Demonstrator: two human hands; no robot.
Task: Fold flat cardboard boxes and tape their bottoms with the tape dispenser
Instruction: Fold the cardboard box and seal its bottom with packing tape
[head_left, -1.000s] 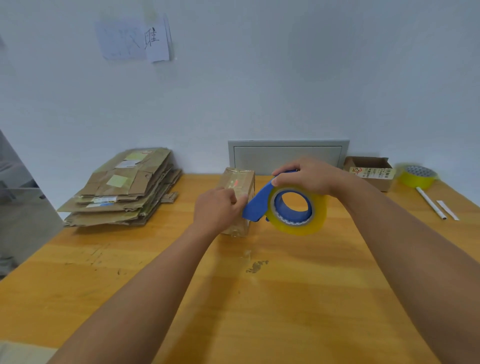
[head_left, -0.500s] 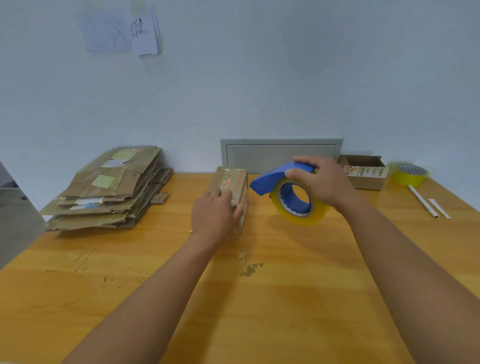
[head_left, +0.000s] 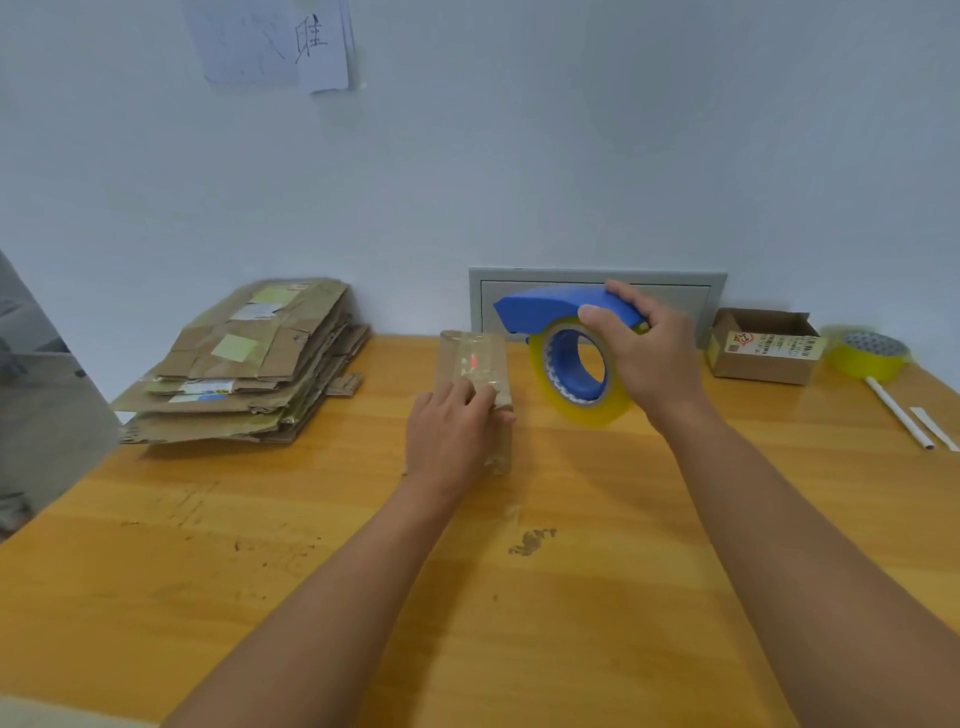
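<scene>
Ideally, left hand (head_left: 451, 431) presses flat on the taped box (head_left: 475, 374) while right hand (head_left: 647, 353), at three o'clock, grips the tape dispenser (head_left: 566, 332) clear.

Under the left hand (head_left: 451, 434) the matt brown cardboard box (head_left: 475, 376) wore glossy clear tape, while the right hand (head_left: 645, 353) gripped a smooth blue plastic tape dispenser (head_left: 563, 332) above the scuffed, varnished wooden table (head_left: 571, 597).
</scene>
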